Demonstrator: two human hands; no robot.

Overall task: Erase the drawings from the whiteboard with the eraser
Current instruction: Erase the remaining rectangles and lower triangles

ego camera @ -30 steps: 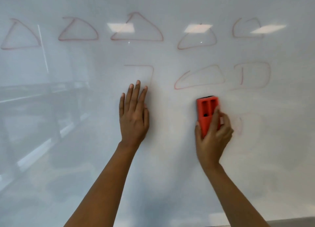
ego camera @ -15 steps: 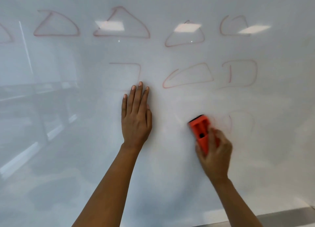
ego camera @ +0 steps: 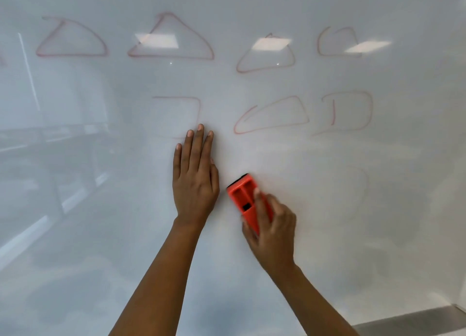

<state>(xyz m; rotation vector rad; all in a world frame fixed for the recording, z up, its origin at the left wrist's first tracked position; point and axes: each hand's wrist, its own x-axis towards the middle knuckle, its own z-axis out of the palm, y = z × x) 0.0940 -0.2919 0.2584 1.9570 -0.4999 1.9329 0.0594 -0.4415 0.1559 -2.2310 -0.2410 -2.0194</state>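
The whiteboard [ego camera: 378, 235] fills the view. A row of red outlined triangle shapes [ego camera: 171, 37] runs across its top, and fainter red shapes [ego camera: 272, 115] sit in a second row below. A very faint trace [ego camera: 360, 184] remains at the right. My right hand [ego camera: 273, 231] grips the orange eraser [ego camera: 242, 197], pressed on the board just below the second row, tilted up-left. My left hand [ego camera: 195, 177] lies flat on the board with fingers together, right beside the eraser and just under a half-wiped square outline [ego camera: 181, 108].
The metal tray edge [ego camera: 413, 320] of the board shows at the bottom right. Ceiling lights [ego camera: 271, 43] and room furniture reflect in the glossy surface.
My right hand has swept the eraser down and to the left, toward my left hand. The shape at the right has faded further. My left hand stays pressed on the board.
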